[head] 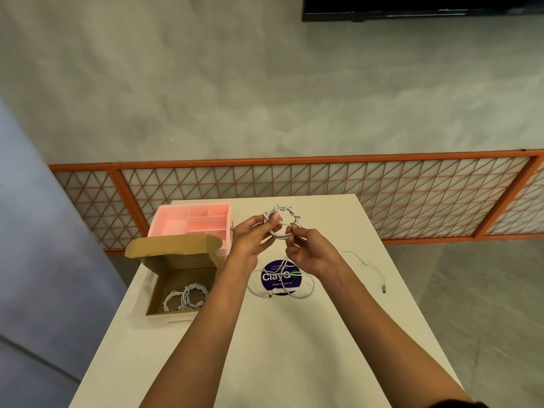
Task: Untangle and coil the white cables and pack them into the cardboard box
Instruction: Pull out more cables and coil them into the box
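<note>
1. A white coil (pixel 281 220) is held up above the worktop (pixel 265 343), between both hands.
2. The coil's left side is gripped by the fingers (pixel 272 217) of the left hand (pixel 250 234), closed through the ring.
3. The coil's lower right is pinched by the right hand (pixel 309 251); its fingers are narrowed on the wrapped strand.
4. Loose cable (pixel 291 290) is seen trailing down from the coil onto the worktop, across a blue sticker (pixel 279 278).
5. A thinner cable (pixel 374 269) is laid to the right, near the worktop's edge.
6. Two coils (pixel 185 297) are packed inside the open box (pixel 176 260), left of the hands.
7. A pink tray (pixel 194 222) is set just behind the box.
</note>
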### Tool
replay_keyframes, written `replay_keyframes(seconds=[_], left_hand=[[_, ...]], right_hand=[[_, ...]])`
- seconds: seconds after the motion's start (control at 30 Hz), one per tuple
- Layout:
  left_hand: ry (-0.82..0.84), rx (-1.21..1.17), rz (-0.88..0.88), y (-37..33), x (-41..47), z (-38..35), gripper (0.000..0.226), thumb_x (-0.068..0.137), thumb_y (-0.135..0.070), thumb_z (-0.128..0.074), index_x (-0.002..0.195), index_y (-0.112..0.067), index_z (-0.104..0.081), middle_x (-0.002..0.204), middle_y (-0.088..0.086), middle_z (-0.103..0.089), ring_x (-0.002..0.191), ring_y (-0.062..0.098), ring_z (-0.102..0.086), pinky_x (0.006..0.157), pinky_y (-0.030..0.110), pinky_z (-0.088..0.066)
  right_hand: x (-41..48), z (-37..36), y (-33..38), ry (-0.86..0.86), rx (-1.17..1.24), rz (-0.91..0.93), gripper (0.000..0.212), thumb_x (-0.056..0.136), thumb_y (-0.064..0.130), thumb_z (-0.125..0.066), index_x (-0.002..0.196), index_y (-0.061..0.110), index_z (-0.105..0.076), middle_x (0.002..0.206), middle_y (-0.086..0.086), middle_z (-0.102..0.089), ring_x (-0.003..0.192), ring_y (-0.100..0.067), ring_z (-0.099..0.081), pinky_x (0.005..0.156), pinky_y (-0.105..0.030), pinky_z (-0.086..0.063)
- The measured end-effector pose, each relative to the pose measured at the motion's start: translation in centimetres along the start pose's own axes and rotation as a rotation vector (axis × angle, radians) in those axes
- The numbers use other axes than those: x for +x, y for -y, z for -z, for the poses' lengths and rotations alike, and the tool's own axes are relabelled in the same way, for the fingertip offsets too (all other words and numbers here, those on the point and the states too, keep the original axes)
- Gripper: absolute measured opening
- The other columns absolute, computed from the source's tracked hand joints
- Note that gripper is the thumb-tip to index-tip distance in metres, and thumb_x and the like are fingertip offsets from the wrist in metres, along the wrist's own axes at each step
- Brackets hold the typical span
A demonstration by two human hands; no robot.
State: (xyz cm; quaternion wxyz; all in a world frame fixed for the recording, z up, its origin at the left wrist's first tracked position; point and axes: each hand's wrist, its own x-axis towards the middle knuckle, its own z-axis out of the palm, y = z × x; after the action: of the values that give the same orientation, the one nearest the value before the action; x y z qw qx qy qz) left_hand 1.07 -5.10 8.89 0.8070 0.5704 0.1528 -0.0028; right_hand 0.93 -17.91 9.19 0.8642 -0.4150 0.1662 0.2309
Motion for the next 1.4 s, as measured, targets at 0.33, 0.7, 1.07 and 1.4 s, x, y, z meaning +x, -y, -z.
replay_keyframes(seconds=[0.33,0.7,1.07,1.4], left_hand=[[0.156,-0.031,0.042,-0.2,-0.2,1.1,0.007,0.084,-0.018,-0.069,0.09,-0.02,-0.065,0.086,-0.006,-0.075,0.087,0.011,-0.067,0.08,0.025,-0.048],[0.316,-0.061,0.079,-0.1,-1.0,1.3,0.007,0.091,-0.014,-0.059,0.093,-0.013,-0.065,0.087,-0.007,-0.074,0.085,0.008,-0.066,0.084,0.023,-0.047],[0.166,-0.153,0.054,-0.4,-1.3,1.3,0.009,0.09,-0.014,-0.06,0.087,-0.01,-0.067,0.08,-0.003,-0.075,0.079,0.007,-0.068,0.076,0.029,-0.058],[0.061,-0.289,-0.049,-0.7,-1.8,-0.1,0.004,0.087,-0.004,-0.062,0.088,-0.006,-0.066,0.07,0.001,-0.073,0.068,0.006,-0.07,0.065,0.024,-0.059]], right_hand=[[0.2,0.9,1.4,0.119,0.011,-0.054,0.009,0.091,-0.009,-0.05,0.091,-0.003,-0.057,0.092,-0.018,-0.062,0.066,-0.021,-0.072,0.064,-0.023,-0.059],[-0.2,0.2,2.5,0.099,-0.339,0.012,0.022,0.094,-0.011,-0.042,0.101,0.007,-0.052,0.086,-0.01,-0.057,0.07,-0.012,-0.058,0.05,-0.012,-0.049],[-0.9,0.7,2.4,0.285,-0.497,0.054,0.018,0.091,-0.01,-0.05,0.096,0.006,-0.058,0.078,-0.005,-0.065,0.063,-0.01,-0.056,0.054,-0.015,-0.046],[-1.6,0.1,2.1,0.091,-0.546,0.258,0.037,0.077,-0.003,-0.073,0.105,0.0,-0.049,0.085,-0.013,-0.063,0.069,-0.02,-0.067,0.068,-0.025,-0.06]])
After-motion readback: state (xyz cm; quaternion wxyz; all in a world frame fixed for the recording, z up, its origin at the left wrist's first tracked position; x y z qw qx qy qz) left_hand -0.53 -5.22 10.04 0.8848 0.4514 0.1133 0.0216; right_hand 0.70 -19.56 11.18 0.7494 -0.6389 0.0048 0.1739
